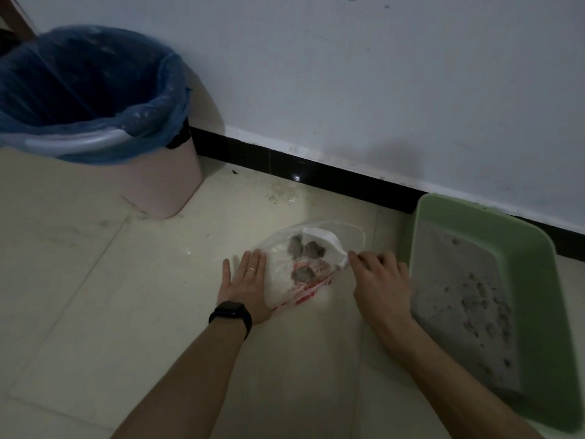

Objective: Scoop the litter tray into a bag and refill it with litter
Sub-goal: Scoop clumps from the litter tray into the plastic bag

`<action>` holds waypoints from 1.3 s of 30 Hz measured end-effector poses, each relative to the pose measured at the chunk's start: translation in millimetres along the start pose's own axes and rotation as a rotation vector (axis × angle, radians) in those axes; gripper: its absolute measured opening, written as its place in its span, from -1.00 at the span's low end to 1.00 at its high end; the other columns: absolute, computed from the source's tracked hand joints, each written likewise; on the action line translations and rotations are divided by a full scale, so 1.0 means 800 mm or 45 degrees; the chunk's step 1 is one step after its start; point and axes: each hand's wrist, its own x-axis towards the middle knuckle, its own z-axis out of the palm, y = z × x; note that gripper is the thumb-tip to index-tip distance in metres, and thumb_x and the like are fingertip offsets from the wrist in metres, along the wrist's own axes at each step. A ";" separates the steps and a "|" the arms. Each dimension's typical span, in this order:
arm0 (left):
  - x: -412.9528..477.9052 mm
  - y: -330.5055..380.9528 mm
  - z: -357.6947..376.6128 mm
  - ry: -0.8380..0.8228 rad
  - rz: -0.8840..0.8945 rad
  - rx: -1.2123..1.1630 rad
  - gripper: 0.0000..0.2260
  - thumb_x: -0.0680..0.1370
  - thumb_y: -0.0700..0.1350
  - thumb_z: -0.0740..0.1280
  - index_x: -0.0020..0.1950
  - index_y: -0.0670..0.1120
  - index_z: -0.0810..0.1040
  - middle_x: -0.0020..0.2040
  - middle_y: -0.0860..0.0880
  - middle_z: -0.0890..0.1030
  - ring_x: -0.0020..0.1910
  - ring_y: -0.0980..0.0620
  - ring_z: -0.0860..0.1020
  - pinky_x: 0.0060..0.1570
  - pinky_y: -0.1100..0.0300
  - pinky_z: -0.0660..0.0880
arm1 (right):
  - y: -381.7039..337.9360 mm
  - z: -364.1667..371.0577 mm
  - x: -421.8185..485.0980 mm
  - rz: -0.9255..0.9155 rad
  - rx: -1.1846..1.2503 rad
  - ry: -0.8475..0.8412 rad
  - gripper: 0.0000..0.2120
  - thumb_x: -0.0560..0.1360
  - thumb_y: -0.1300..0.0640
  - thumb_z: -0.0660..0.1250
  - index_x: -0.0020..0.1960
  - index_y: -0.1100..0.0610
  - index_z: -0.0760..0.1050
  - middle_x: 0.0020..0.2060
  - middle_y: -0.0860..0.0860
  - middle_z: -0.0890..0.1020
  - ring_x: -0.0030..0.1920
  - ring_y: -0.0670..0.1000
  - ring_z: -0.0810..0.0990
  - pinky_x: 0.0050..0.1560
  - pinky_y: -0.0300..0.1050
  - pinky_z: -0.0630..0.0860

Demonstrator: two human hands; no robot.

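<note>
Dim room: white wall [348,74], black skirting [316,172], cream floor tiles [95,280], pink bin [164,185] with blue liner [152,122]

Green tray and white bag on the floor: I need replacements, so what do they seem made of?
The green rectangular litter tray looks like moulded plastic, matt, with a smooth rounded rim. The white bag with red print seems thin plastic film: crumpled, translucent, grey clumps showing through.

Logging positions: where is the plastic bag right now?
In the head view, the plastic bag lies on the floor between the left hand and right hand, left of the green litter tray.
</note>
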 end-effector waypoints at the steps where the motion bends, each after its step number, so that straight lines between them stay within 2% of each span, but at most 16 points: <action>1: 0.001 -0.005 -0.002 0.001 -0.007 -0.007 -0.06 0.51 0.40 0.08 0.56 -0.10 -0.39 0.58 0.00 -0.33 0.56 -0.02 -0.31 0.46 -0.22 -0.36 | 0.002 0.001 -0.005 0.018 0.031 0.021 -0.51 0.40 0.22 0.03 0.19 0.16 0.60 -0.02 0.09 0.66 -0.11 0.20 0.51 -0.20 0.01 0.44; 3: 0.001 -0.014 -0.003 -0.019 -0.009 -0.016 -0.07 0.53 0.28 0.18 0.57 -0.08 -0.39 0.59 -0.01 -0.33 0.56 -0.01 -0.32 0.48 -0.21 -0.33 | 0.006 0.002 -0.016 0.024 0.081 0.074 -0.52 0.41 0.23 0.05 0.20 0.16 0.60 -0.01 0.09 0.66 -0.11 0.20 0.49 -0.21 0.02 0.46; 5: -0.002 -0.019 -0.002 -0.042 0.024 -0.005 -0.08 0.53 0.19 0.23 0.57 -0.07 -0.38 0.59 -0.01 -0.34 0.56 0.00 -0.32 0.49 -0.19 -0.32 | 0.010 0.003 -0.030 0.035 0.086 0.108 -0.55 0.37 0.26 0.15 0.18 0.15 0.62 -0.02 0.08 0.67 -0.11 0.20 0.50 -0.20 -0.01 0.44; 9: -0.006 -0.012 -0.005 0.045 0.072 -0.023 -0.18 0.58 0.23 0.13 0.59 -0.05 -0.32 0.60 -0.02 -0.31 0.57 -0.02 -0.29 0.50 -0.16 -0.31 | 0.018 -0.002 -0.045 0.150 0.158 0.100 -0.59 0.36 0.25 0.29 0.18 0.10 0.62 0.00 0.05 0.67 -0.09 0.20 0.53 -0.18 -0.01 0.45; 11: -0.004 -0.002 -0.012 0.100 0.088 -0.017 -0.23 0.60 0.24 0.06 0.60 -0.06 -0.30 0.60 -0.02 -0.29 0.57 -0.03 -0.29 0.50 -0.16 -0.31 | 0.025 -0.008 -0.047 0.278 0.330 0.030 -0.65 0.45 0.26 0.28 0.19 0.07 0.62 0.02 0.03 0.67 -0.06 0.17 0.54 -0.15 -0.02 0.48; 13: -0.001 0.010 -0.020 0.169 0.112 -0.006 -0.27 0.61 0.24 0.01 0.60 -0.06 -0.27 0.60 -0.03 -0.28 0.57 -0.04 -0.29 0.50 -0.17 -0.30 | 0.032 -0.020 -0.050 0.438 0.581 -0.086 -0.69 0.55 0.18 0.24 0.24 0.01 0.59 0.03 -0.02 0.67 -0.04 0.07 0.55 -0.09 -0.04 0.53; 17: 0.005 0.050 -0.047 0.318 0.218 -0.102 -0.33 0.62 0.19 0.01 0.62 -0.05 -0.18 0.62 -0.04 -0.19 0.58 -0.03 -0.23 0.52 -0.16 -0.26 | 0.064 -0.045 -0.069 0.816 1.136 -0.196 -0.75 0.56 -0.02 0.25 0.19 -0.23 0.57 -0.14 -0.18 0.69 -0.20 -0.16 0.61 -0.21 -0.15 0.55; 19: 0.005 0.077 -0.061 0.367 0.268 -0.197 -0.34 0.62 0.17 0.05 0.62 -0.04 -0.13 0.62 -0.04 -0.15 0.59 -0.02 -0.19 0.53 -0.13 -0.22 | 0.087 -0.057 -0.082 0.999 1.360 -0.241 -0.81 0.55 -0.07 0.31 0.12 -0.18 0.62 -0.12 -0.21 0.69 -0.15 -0.20 0.62 -0.19 -0.21 0.51; 21: 0.005 0.109 -0.070 0.382 0.336 -0.261 -0.34 0.61 0.19 0.01 0.63 -0.04 -0.12 0.62 -0.02 -0.14 0.59 -0.01 -0.17 0.53 -0.09 -0.20 | 0.117 -0.066 -0.103 1.166 1.466 -0.164 -0.88 0.54 0.04 0.36 0.05 -0.09 0.62 -0.12 -0.18 0.68 -0.10 -0.20 0.60 -0.17 -0.27 0.45; 24: -0.001 0.162 -0.078 0.383 0.466 -0.302 -0.35 0.62 0.20 0.00 0.62 -0.02 -0.14 0.62 0.00 -0.15 0.59 0.02 -0.17 0.54 -0.07 -0.18 | 0.163 -0.075 -0.147 1.324 1.309 -0.084 -0.89 0.55 0.06 0.34 0.03 -0.01 0.63 -0.16 -0.12 0.67 -0.10 -0.10 0.61 -0.19 -0.25 0.42; 26: -0.009 0.199 -0.080 0.358 0.565 -0.277 -0.36 0.65 0.19 0.01 0.62 0.00 -0.17 0.61 0.03 -0.19 0.58 0.06 -0.21 0.54 -0.05 -0.21 | 0.190 -0.077 -0.182 1.368 1.059 -0.204 -0.83 0.56 -0.02 0.29 0.05 -0.02 0.62 -0.14 -0.05 0.68 -0.07 0.04 0.63 -0.16 -0.14 0.45; 30: -0.016 0.268 -0.083 0.305 0.698 -0.217 -0.38 0.66 0.18 -0.04 0.61 -0.02 -0.21 0.61 0.02 -0.21 0.58 0.05 -0.23 0.54 -0.06 -0.20 | 0.229 -0.085 -0.234 1.335 0.569 -0.482 -0.74 0.58 -0.17 0.14 -0.02 -0.10 0.57 -0.18 -0.03 0.67 -0.12 0.12 0.62 -0.18 -0.08 0.47; 33: -0.012 0.304 -0.081 0.306 0.700 -0.183 -0.38 0.66 0.18 -0.05 0.61 -0.03 -0.23 0.61 0.01 -0.24 0.58 0.04 -0.23 0.53 -0.09 -0.19 | 0.245 -0.093 -0.251 1.363 0.391 -0.532 -0.72 0.58 -0.13 0.10 -0.15 -0.06 0.49 -0.27 -0.03 0.59 -0.20 0.12 0.59 -0.20 -0.08 0.50; 35: -0.009 0.320 -0.080 0.288 0.674 -0.164 -0.38 0.67 0.16 -0.05 0.61 -0.05 -0.24 0.60 0.00 -0.27 0.58 0.03 -0.24 0.52 -0.09 -0.21 | 0.252 -0.092 -0.255 1.376 0.293 -0.585 -0.75 0.56 -0.07 0.11 -0.16 -0.03 0.49 -0.28 -0.02 0.56 -0.24 0.10 0.57 -0.21 -0.11 0.51; 39: 0.001 0.333 -0.077 0.260 0.597 -0.166 -0.36 0.67 0.14 -0.03 0.60 -0.07 -0.27 0.60 -0.01 -0.29 0.58 0.02 -0.24 0.52 -0.10 -0.22 | 0.259 -0.078 -0.240 1.394 0.258 -0.697 -0.79 0.54 0.02 0.16 -0.05 0.00 0.56 -0.12 0.04 0.64 -0.12 0.13 0.62 -0.18 -0.14 0.45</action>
